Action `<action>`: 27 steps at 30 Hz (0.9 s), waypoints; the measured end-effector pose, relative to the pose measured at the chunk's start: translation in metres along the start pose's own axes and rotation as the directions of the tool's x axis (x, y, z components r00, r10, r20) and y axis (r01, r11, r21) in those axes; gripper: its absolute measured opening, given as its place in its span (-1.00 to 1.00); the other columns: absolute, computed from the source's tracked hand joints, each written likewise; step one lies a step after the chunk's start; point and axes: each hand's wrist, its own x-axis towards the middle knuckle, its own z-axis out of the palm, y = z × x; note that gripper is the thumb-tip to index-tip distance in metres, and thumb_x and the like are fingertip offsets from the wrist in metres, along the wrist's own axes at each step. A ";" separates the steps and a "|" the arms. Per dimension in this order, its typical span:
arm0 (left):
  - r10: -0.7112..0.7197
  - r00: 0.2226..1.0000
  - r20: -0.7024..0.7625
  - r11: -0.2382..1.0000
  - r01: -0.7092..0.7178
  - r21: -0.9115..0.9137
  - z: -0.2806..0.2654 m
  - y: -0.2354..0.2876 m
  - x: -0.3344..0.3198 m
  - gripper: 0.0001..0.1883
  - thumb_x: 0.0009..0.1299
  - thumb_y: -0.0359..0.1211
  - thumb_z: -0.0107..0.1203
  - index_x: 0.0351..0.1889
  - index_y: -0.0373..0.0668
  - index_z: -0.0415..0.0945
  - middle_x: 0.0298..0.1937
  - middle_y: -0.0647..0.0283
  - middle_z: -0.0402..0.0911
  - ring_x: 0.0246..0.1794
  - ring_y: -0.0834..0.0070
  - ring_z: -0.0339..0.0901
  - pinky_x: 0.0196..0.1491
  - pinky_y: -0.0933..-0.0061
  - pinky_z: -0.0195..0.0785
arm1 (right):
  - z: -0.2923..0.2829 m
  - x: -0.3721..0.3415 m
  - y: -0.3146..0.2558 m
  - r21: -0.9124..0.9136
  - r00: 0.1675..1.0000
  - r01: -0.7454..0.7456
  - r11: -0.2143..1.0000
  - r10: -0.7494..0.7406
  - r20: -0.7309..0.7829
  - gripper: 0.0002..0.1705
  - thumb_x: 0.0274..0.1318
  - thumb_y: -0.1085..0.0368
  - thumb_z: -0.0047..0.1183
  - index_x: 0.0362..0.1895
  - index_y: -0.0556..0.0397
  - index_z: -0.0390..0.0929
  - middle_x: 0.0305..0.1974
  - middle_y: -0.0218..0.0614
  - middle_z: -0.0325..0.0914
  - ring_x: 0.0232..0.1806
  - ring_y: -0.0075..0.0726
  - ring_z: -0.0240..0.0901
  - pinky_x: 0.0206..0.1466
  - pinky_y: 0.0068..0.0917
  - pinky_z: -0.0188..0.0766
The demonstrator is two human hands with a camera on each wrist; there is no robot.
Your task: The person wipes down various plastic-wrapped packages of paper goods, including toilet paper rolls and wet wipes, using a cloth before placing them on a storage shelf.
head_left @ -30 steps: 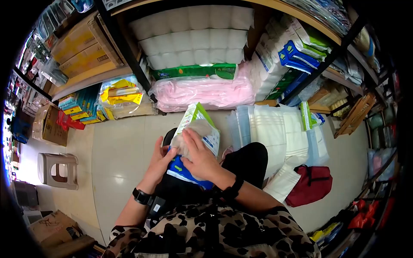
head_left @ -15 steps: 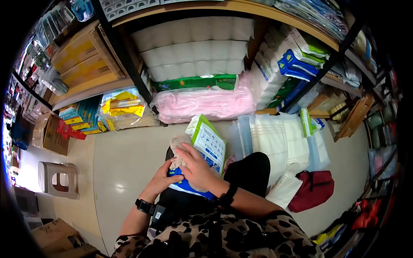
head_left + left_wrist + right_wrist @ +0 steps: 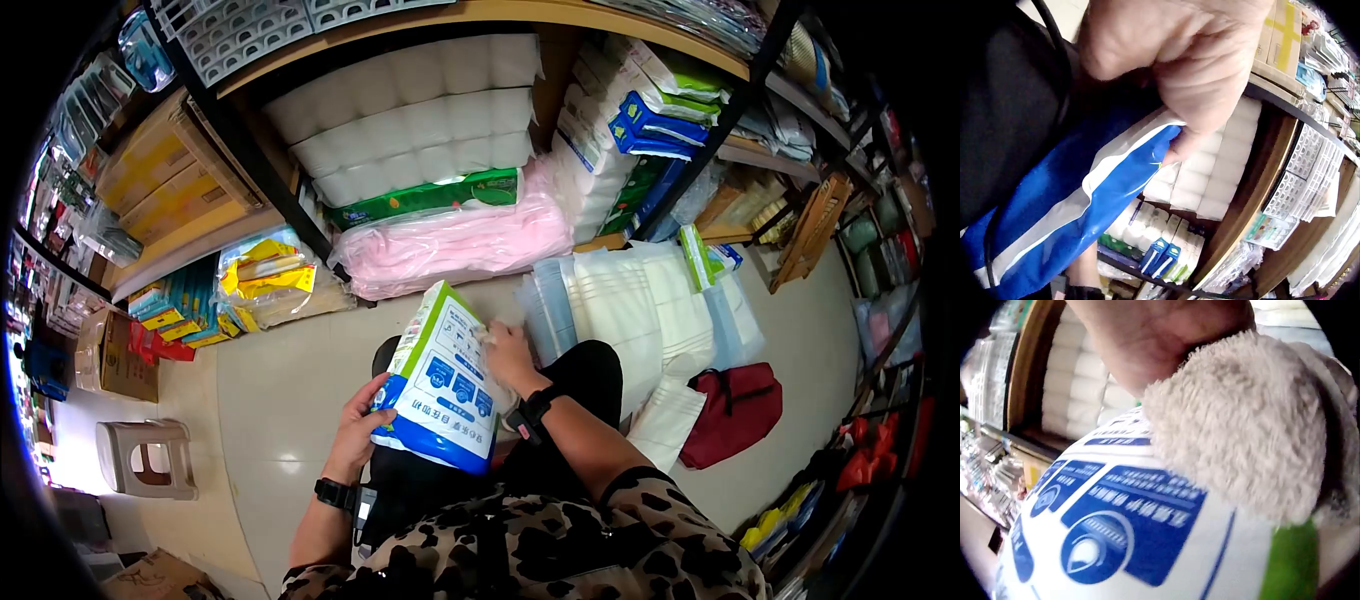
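A white, blue and green package [image 3: 445, 385] stands tilted over the person's lap, its printed face up. The left hand [image 3: 355, 425] grips its lower left edge; in the left wrist view the thumb of that hand [image 3: 1179, 56] lies on the package's blue end [image 3: 1110, 194]. The right hand [image 3: 510, 358] is at the package's right side, holding a beige fluffy cloth [image 3: 482, 350]. Seen from the right wrist, the cloth [image 3: 1241, 425] lies against the printed face [image 3: 1129, 519], below the right hand [image 3: 1166, 337], whose fingertips are mostly hidden.
Folded white and blue textiles [image 3: 610, 300] and a dark red bag [image 3: 735, 412] lie on the floor at the right. A plastic stool [image 3: 148, 460] stands at the left. Shelves ahead hold paper rolls [image 3: 420, 130] and a pink wrapped bundle [image 3: 455, 245].
The right hand and cloth have moved from the package's left side to its right side. The left hand has shifted slightly left, and the printed face has turned more into view.
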 end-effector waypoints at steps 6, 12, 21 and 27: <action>0.000 1.000 -0.004 0.985 -0.001 -0.173 -0.003 0.005 0.004 -0.35 0.16 -0.63 0.06 0.30 -0.32 0.27 0.14 0.14 0.51 0.05 0.45 0.50 0.15 0.47 0.33 | 0.008 0.009 0.054 0.325 0.987 -0.111 0.939 0.066 0.147 -0.52 0.11 0.28 0.02 0.14 0.14 0.39 -0.07 -0.03 0.52 -0.01 -0.14 0.47 0.07 -0.28 0.41; 0.130 0.990 -0.049 0.975 -0.136 -0.174 -0.004 0.031 0.003 -0.36 0.19 -0.51 0.11 0.29 -0.35 0.23 0.14 0.10 0.49 0.10 0.35 0.48 0.19 0.38 0.33 | -0.040 -0.004 0.031 0.828 0.828 -0.560 0.007 0.003 0.560 -0.43 0.25 -0.09 -0.01 0.16 0.03 0.42 0.02 -0.31 0.51 -0.05 -0.35 0.50 0.02 -0.35 0.45; 0.038 0.993 0.115 0.999 -0.037 -0.016 0.002 0.057 0.016 -0.40 0.29 -0.38 0.11 0.28 -0.33 0.19 0.18 0.10 0.45 0.15 0.36 0.44 0.19 0.39 0.33 | -0.105 -0.014 -0.031 0.914 0.862 -0.405 0.039 -0.317 0.395 -0.49 0.21 0.19 0.08 0.16 0.19 0.34 0.01 -0.17 0.52 -0.03 -0.34 0.52 0.03 -0.45 0.46; -0.172 0.985 0.031 0.981 0.168 0.099 0.035 0.049 0.029 -0.41 0.36 -0.26 0.15 0.26 -0.34 0.20 0.07 0.07 0.53 -0.02 0.36 0.56 0.02 0.38 0.47 | -0.132 -0.030 -0.045 0.956 0.929 -0.225 0.189 -0.254 0.269 -0.45 0.25 0.18 0.04 0.25 0.13 0.26 0.05 -0.27 0.49 0.00 -0.46 0.46 0.06 -0.50 0.38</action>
